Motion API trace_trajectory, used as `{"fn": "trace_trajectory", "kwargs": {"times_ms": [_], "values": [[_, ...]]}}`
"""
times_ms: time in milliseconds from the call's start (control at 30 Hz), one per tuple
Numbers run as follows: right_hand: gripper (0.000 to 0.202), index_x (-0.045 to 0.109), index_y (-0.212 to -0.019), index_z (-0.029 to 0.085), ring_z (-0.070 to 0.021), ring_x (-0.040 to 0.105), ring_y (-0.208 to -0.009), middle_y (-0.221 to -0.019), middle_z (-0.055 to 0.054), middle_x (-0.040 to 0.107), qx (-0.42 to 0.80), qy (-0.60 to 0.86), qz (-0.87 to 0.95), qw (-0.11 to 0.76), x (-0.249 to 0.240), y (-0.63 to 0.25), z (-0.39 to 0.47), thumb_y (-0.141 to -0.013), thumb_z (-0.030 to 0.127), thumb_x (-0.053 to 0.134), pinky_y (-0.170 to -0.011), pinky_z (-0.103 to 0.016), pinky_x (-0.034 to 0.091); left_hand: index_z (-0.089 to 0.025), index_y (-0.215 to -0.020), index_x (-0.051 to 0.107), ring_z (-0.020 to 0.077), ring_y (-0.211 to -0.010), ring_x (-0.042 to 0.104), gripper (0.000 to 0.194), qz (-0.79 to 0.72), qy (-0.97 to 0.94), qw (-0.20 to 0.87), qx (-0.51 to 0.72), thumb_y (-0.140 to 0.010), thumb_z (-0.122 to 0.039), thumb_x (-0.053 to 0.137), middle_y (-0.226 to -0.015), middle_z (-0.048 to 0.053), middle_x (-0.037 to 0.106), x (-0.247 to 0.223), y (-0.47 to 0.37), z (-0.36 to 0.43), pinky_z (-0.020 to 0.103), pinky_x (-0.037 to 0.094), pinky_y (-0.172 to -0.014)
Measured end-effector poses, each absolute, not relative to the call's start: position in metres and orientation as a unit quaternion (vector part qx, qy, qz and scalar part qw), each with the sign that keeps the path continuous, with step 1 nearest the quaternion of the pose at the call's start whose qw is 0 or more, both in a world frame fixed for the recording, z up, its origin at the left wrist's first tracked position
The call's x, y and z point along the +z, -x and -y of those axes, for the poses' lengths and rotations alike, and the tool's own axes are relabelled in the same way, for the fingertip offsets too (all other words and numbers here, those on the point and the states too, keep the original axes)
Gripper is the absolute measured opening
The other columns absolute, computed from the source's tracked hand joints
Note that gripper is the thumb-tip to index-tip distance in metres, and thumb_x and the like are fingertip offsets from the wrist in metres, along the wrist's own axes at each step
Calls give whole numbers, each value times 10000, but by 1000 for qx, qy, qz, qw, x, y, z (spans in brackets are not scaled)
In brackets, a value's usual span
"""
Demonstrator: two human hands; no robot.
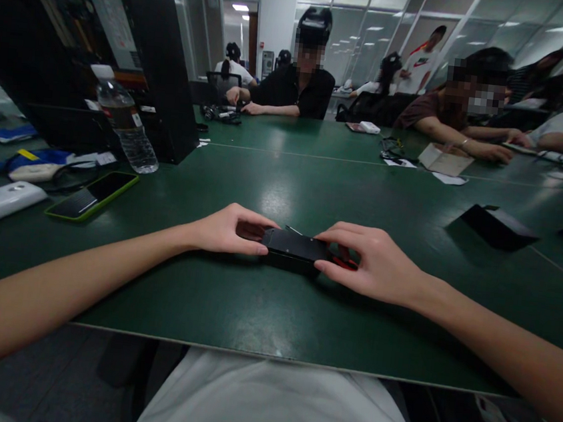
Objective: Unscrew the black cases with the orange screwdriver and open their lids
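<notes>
A small black rectangular box-like device (295,245) is between my two hands, just over the green table. My left hand (233,230) grips its left end, with the thumb along the near side and the fingers along the far side. At the opposite end, my right hand (364,257) closes on it in the same way. A thin light strip or pin sticks up at the device's far edge. Something red and black (345,258) shows inside the curl of my right hand; its kind is hidden by the fingers. The underside of the device is out of sight.
On the left stand a water bottle (127,124) and a tall black cabinet (152,50), with a green-edged phone (92,196) and a white device (0,205) nearer. To the right lies a black box (498,227). Co-workers sit across the green table (232,300), near a pale box (445,159).
</notes>
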State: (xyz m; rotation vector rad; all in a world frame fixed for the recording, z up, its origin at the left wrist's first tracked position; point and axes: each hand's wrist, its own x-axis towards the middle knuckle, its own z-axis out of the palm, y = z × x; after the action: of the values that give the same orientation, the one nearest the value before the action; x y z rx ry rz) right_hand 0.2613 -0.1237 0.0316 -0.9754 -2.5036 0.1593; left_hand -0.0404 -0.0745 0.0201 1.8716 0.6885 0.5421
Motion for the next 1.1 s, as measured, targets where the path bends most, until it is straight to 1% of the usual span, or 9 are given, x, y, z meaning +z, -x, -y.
{"fn": "trace_trajectory", "kwargs": {"times_ms": [100, 400, 600, 900, 1100], "values": [[343, 701, -1108, 161, -162, 638, -758, -989, -86, 714, 57, 353, 908, 218, 31, -262, 123, -918, 433, 614, -665, -285, 483, -137, -1245, 707, 268, -1057, 740, 526, -289, -774, 517, 222, -749, -248, 845, -1171, 131, 761, 21, 40, 76, 445, 575, -995], [353, 702, -1116, 156, -153, 634, -740, -986, -83, 709, 65, 355, 909, 211, 33, -262, 123, -922, 439, 618, -651, -276, 473, -141, -1273, 699, 260, -1102, 729, 507, -265, -788, 512, 216, -784, -210, 816, -1222, 129, 746, 24, 40, 77, 399, 572, -1002], [345, 709, -1110, 151, -139, 615, -715, -950, -69, 700, 72, 355, 906, 217, 33, -261, 122, -918, 427, 632, -650, -270, 469, -133, -1264, 703, 270, -1101, 730, 517, -271, -779, 522, 218, -766, -195, 829, -1221, 139, 746, 23, 40, 76, 425, 566, -1012], [346, 713, -1090, 141, -127, 598, -666, -906, -58, 687, 77, 345, 908, 227, 33, -261, 122, -922, 432, 632, -627, -268, 457, -133, -1295, 681, 263, -1128, 720, 543, -266, -775, 535, 207, -778, -211, 826, -1241, 124, 740, 20, 42, 73, 410, 549, -1041], [335, 711, -1077, 144, -124, 594, -661, -895, -51, 682, 76, 343, 908, 229, 33, -260, 122, -922, 431, 637, -630, -269, 453, -143, -1346, 648, 264, -1148, 709, 586, -263, -781, 528, 205, -791, -228, 817, -1271, 128, 725, 20, 42, 72, 391, 551, -1030]]}}
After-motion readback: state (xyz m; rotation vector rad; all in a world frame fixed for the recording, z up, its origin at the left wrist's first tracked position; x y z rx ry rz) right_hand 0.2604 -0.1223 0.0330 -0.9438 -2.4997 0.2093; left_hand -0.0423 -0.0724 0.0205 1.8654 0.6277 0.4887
